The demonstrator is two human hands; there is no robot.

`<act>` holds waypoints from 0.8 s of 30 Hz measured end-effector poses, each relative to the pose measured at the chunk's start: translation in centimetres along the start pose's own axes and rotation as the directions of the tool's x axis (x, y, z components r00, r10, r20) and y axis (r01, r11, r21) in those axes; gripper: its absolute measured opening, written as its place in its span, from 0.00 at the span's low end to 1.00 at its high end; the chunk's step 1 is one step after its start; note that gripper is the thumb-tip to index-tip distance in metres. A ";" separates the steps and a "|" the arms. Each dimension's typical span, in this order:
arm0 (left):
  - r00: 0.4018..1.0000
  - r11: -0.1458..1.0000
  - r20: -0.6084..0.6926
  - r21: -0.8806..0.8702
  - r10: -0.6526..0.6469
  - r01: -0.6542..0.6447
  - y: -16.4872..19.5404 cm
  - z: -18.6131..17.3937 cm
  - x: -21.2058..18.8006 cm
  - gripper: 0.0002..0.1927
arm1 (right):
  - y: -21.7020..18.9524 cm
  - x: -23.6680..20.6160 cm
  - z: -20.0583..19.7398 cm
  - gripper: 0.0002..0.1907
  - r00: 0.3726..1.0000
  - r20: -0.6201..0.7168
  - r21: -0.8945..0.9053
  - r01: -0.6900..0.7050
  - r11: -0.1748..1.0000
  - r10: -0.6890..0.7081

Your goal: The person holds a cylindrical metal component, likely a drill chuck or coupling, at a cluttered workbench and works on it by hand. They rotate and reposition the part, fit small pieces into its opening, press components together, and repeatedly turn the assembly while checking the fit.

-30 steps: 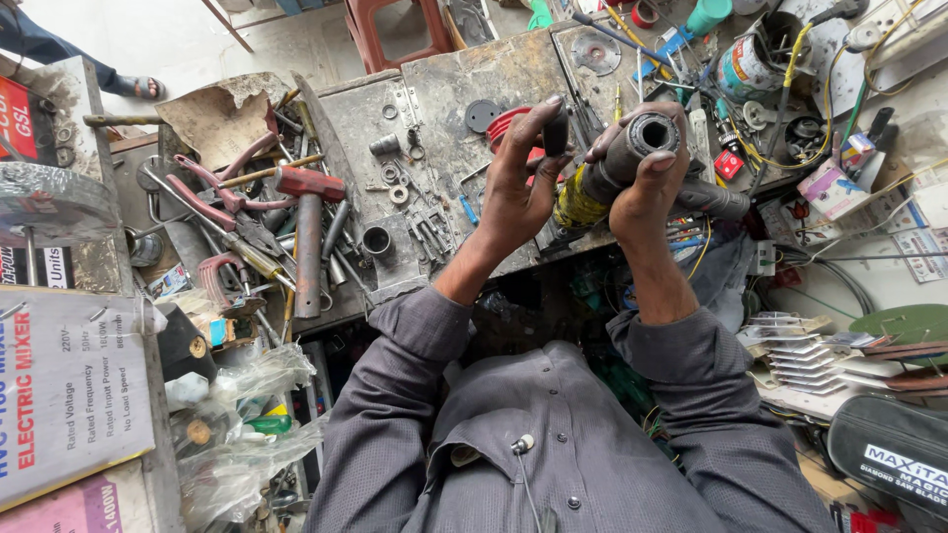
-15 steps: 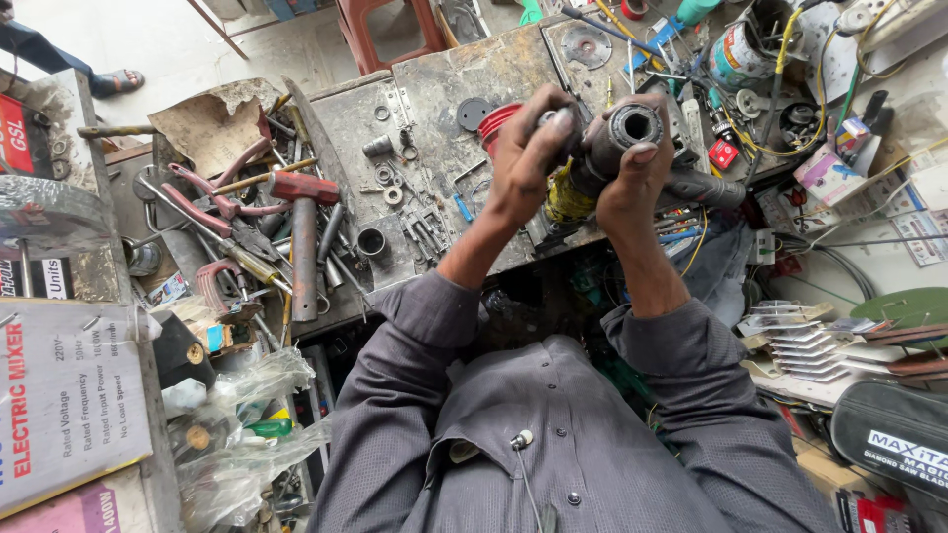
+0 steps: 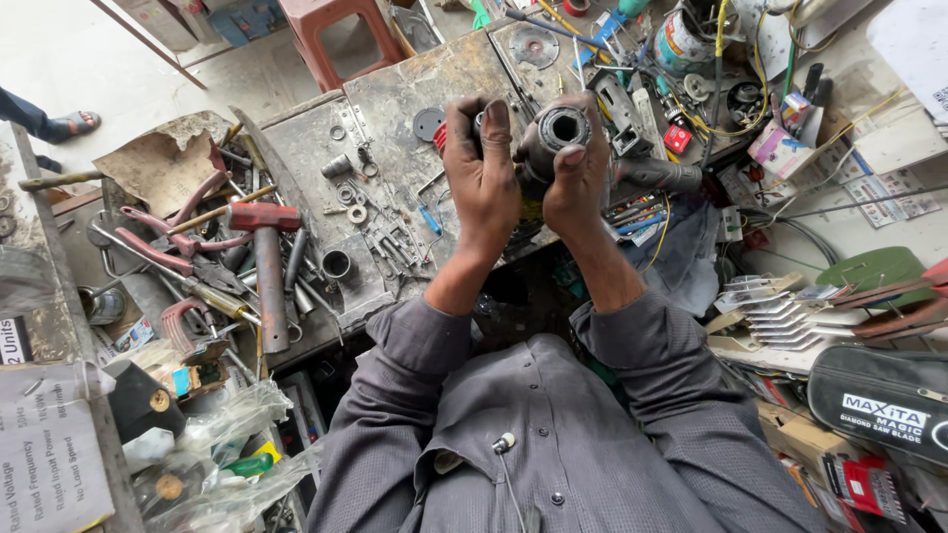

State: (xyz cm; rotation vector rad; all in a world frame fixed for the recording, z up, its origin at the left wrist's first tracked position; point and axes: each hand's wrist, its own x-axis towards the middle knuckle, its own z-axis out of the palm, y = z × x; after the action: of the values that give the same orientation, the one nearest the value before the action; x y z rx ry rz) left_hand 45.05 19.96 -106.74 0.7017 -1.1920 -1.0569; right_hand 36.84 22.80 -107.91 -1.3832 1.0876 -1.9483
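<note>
Cluttered desk (image 3: 415, 89) upper centre: left hand (image 3: 481, 178) and right hand (image 3: 578, 183) clamped on metal tool housing (image 3: 553, 133), mid-teardown; needs firm twisting grip next.

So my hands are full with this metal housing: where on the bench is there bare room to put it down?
The clearest patch is the bare bench plate beyond the left hand, between the red stool and the grinding disc. The right hand holds the housing. Left by the hammer and pliers it is crowded; right, the wires fill everything.
</note>
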 end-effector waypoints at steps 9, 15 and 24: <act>0.741 0.819 0.621 -0.269 -0.255 0.507 0.1 -2.2 5.0 0.24 | 2.1 -0.5 -1.1 0.44 1.000 0.003 0.003 0.007 1.000 -0.007; 0.872 0.931 0.436 -0.170 -0.223 0.323 1.2 -2.3 4.3 0.17 | 3.4 -1.1 -1.5 0.42 0.999 0.024 0.066 0.022 0.998 -0.024; 0.997 0.998 0.058 -0.042 0.055 -0.053 0.8 0.5 1.3 0.26 | 5.2 -1.6 -2.5 0.43 1.000 -0.007 0.063 0.026 0.998 -0.025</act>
State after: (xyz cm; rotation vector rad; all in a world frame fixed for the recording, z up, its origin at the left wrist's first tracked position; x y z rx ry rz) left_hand 44.76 19.11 -105.42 0.6072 -1.2310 -1.0596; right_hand 34.87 21.95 -113.48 -1.3645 1.0072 -1.9891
